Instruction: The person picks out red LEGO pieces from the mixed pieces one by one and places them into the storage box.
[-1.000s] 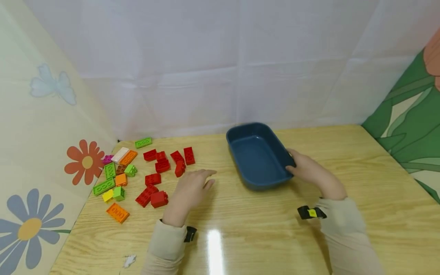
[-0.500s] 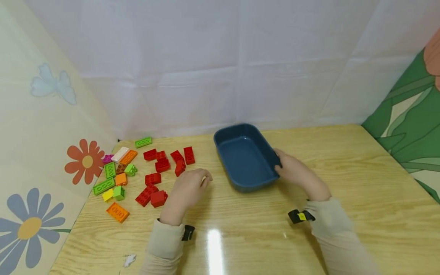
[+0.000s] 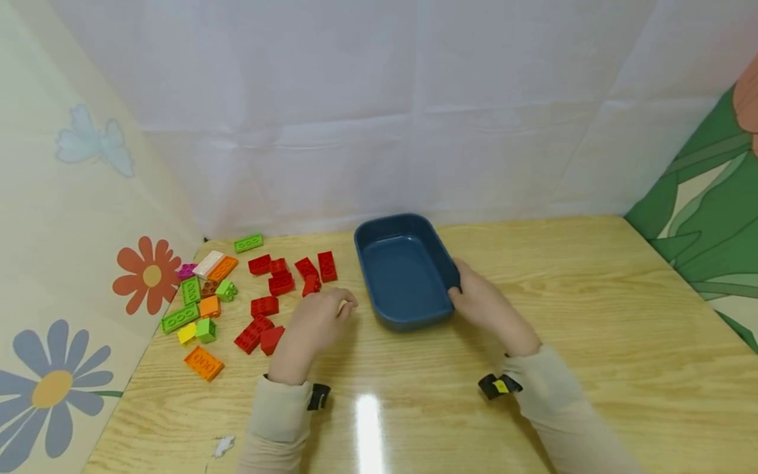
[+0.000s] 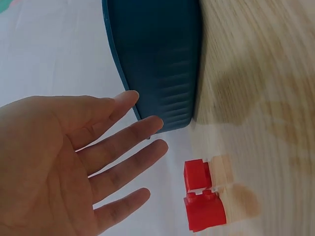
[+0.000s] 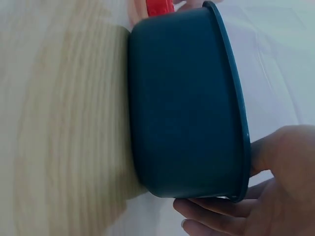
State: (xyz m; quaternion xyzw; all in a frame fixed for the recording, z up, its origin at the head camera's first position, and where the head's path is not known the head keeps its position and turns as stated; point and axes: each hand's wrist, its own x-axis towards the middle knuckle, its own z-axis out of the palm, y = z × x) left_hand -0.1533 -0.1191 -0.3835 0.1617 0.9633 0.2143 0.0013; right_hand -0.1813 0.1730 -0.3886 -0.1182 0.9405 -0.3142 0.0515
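Observation:
A dark blue rectangular bin [image 3: 404, 276] with rounded corners stands on the table with nothing inside. My right hand [image 3: 488, 308] grips its right side, thumb over the rim and fingers against the outer wall; the right wrist view shows these fingers [image 5: 216, 219] beneath the bin's end. My left hand [image 3: 310, 332] hovers left of the bin, holding nothing, its fingers [image 4: 130, 160] spread and slightly bent in the left wrist view. Several red toy bricks [image 3: 264, 306] lie just beyond and left of that hand, which hides part of one red brick [image 3: 272, 340].
Farther left lie several green, orange, yellow, brown, magenta and white bricks, including an orange brick [image 3: 204, 363] nearest the front. A white cloth [image 3: 331, 151] hangs behind the table. Printed panels stand at both sides. A torn white patch [image 3: 224, 447] marks the tabletop.
My right hand has slid the bin leftward across the table, closer to the red bricks. My left hand has shifted slightly left and its fingers have bent a little more.

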